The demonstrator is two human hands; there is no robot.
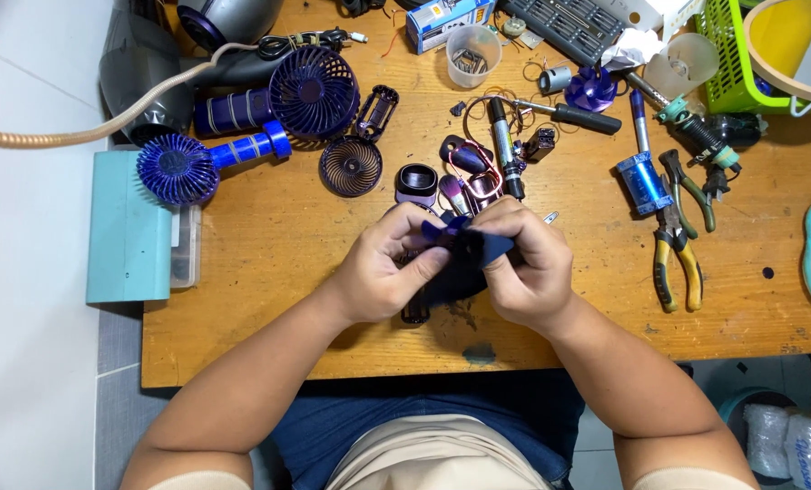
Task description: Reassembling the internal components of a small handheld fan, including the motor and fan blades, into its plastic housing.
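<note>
While both hands pinch a dark blue fan blade above the desk, left hand and right hand fingers closed on it, a clear plastic cup holds small metal parts; green basket contents unclear.

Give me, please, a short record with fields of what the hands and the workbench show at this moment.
left hand: left hand grips a dark blue fan blade part from its left side
right hand: right hand grips the same part from the right
surface: wooden workbench
left of hands: two blue handheld fans, a round fan grille
right of hands: yellow-handled pliers, a blue cylinder
behind hands: a screwdriver, a clear cup
far right: a green basket
</note>
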